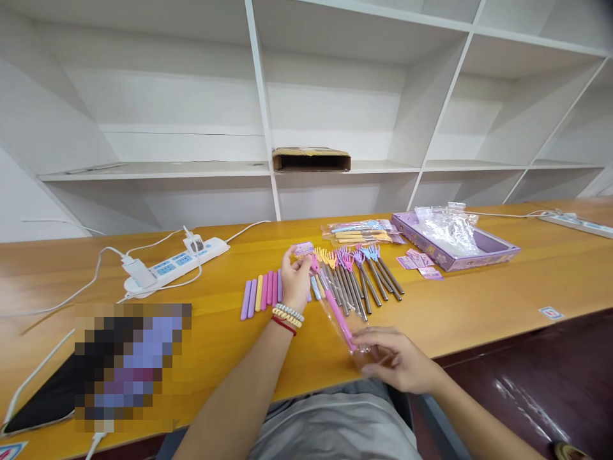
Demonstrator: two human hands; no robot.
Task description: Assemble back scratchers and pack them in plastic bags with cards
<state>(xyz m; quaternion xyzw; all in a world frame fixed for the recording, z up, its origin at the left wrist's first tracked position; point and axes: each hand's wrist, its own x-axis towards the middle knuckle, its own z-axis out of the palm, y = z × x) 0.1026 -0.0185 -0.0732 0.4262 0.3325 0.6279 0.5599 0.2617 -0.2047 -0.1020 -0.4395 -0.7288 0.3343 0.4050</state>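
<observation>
A pink back scratcher (339, 317) with a small hand-shaped head lies slantwise inside a clear plastic bag (330, 300). My left hand (295, 281) is closed around its head end, and a small purple printed card (304, 249) shows at the fingertips. At the lower end, my right hand (400, 358) has its fingers and thumb around the loose end of the bag, by the tip of the pink handle. Just beyond lie several metal-stemmed back scratchers (366, 281) with yellow, pink, purple and blue heads. Several coloured handle tubes (260, 294) lie left of my left hand, which partly hides the row.
Behind are bagged back scratchers (364, 232), with a purple box (460, 263) holding clear bags (450, 227) to their right. Loose printed cards (416, 259) lie before the box. A power strip (177, 265) with cables and a black, partly pixelated item (45, 399) occupy the left.
</observation>
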